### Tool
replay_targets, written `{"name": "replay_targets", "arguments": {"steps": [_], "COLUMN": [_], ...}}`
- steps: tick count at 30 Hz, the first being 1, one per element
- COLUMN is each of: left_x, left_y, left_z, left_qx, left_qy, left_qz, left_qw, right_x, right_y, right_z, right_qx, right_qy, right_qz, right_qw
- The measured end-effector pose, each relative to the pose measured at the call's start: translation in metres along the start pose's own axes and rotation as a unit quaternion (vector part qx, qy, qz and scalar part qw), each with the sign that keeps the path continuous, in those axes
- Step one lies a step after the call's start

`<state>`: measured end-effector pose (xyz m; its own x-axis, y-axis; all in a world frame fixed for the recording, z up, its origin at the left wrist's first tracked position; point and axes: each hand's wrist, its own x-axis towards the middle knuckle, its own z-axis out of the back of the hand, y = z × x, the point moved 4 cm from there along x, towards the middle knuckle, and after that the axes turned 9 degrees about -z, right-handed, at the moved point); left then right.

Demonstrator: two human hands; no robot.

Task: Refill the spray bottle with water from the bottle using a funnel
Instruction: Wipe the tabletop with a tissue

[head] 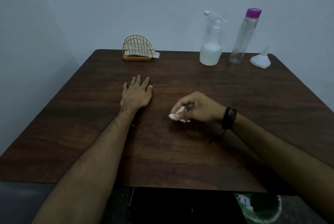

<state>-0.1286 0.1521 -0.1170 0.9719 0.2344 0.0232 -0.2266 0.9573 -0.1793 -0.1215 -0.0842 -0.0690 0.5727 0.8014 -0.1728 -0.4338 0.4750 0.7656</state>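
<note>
A translucent spray bottle (211,50) with a white trigger head stands at the far right of the dark wooden table (180,151), liquid filling its lower part. Beside it on the right stands a tall clear bottle (243,39) with a purple cap, nearly empty. A white funnel (260,59) lies upside down further right, spout up. My left hand (136,93) rests flat on the table, fingers straight. My right hand (195,108) grips a crumpled white tissue (178,114) against the tabletop, well in front of the bottles.
A yellow wire napkin holder (138,47) with white tissues stands at the far edge, left of the bottles. A green bin (260,207) with crumpled paper sits on the floor under the near right edge. A plain wall rises behind the table.
</note>
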Motion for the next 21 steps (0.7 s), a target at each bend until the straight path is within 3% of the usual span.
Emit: {"name": "replay_targets", "arguments": {"steps": [3, 10, 17, 21], "left_x": [0.001, 0.0, 0.0, 0.003], "left_y": [0.0, -0.001, -0.001, 0.0], "left_z": [-0.001, 0.0, 0.0, -0.001], "left_qx": [0.002, 0.003, 0.008, 0.008], "left_qy": [0.007, 0.012, 0.013, 0.015], "left_qz": [0.002, 0.006, 0.004, 0.006], "left_qw": [1.0, 1.0, 1.0, 1.0], "right_x": [-0.021, -0.016, -0.019, -0.042], "right_y": [-0.017, -0.049, -0.042, -0.028], "right_z": [0.032, 0.061, 0.025, -0.001], "right_qx": [0.008, -0.176, -0.225, -0.183], "right_qy": [-0.043, -0.256, -0.231, -0.181], "right_qz": [-0.021, -0.065, -0.018, 0.047], "right_qw": [0.999, 0.948, 0.946, 0.965]}}
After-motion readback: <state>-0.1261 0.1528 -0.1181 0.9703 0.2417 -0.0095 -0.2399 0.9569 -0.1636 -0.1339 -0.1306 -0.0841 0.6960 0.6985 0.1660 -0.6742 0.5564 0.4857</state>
